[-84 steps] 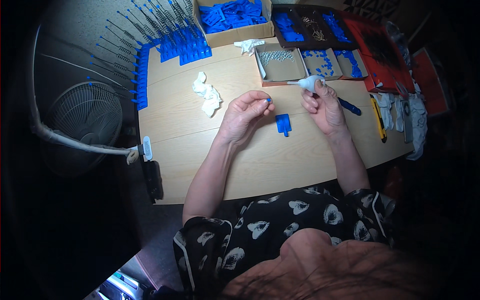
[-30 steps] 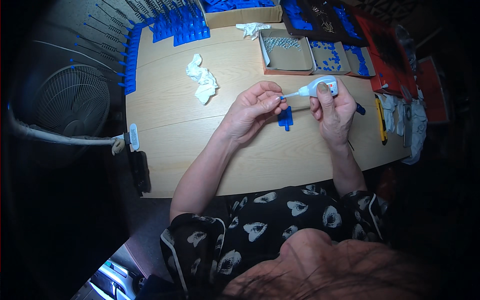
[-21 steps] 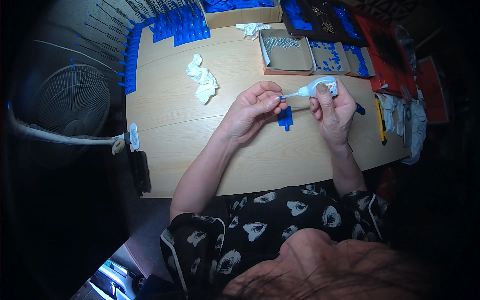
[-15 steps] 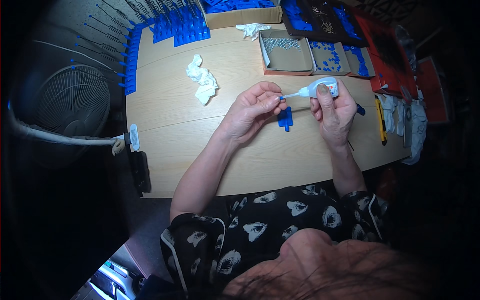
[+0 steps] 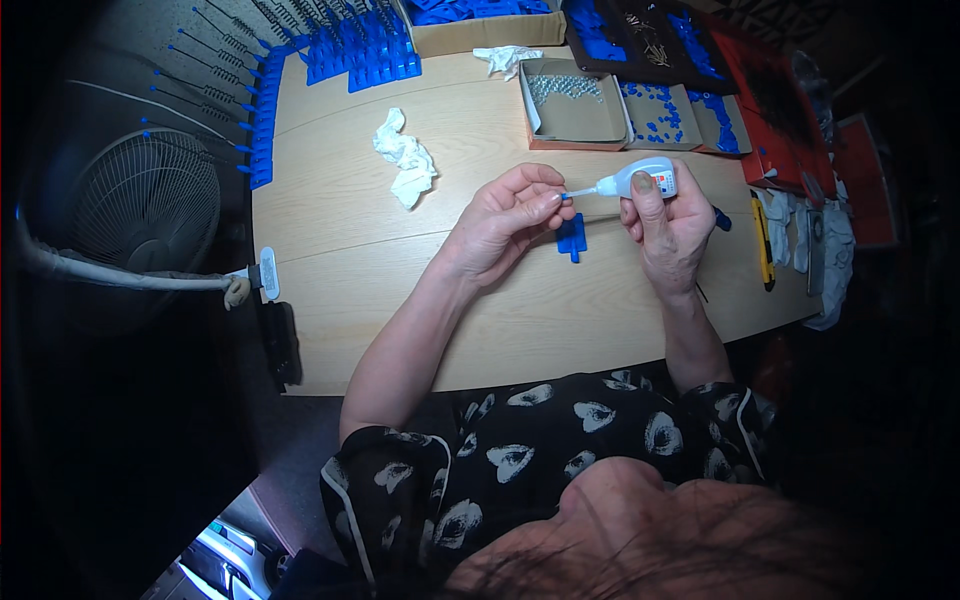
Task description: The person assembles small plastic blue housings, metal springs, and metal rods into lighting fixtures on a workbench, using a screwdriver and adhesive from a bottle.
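Between thumb and fingertips, my left hand (image 5: pixel 508 222) pinches a small blue piece (image 5: pixel 565 196), most of it hidden by the fingers. My right hand (image 5: pixel 668 225) is closed round a white squeeze bottle (image 5: pixel 645 178) with a long thin nozzle, thumb on its side. The bottle lies tilted almost level, and its nozzle tip meets or nearly meets the blue piece; I cannot tell which. Just below my left fingertips, a flat blue plastic part (image 5: pixel 571 238) with a short stem lies on the wooden table (image 5: pixel 480 320).
Crumpled tissue (image 5: pixel 405 160) lies left of centre. Boxes of silvery beads (image 5: pixel 565 92) and small blue pieces (image 5: pixel 655 112) stand at the back right. Blue racks with springy rods (image 5: pixel 262 130) line the left edge, beside a fan (image 5: pixel 145 200). A yellow cutter (image 5: pixel 763 238) lies at the right.
The bottle has tilted very slightly in my right hand, its nozzle still at the blue piece. My left hand keeps its place and its pinch.
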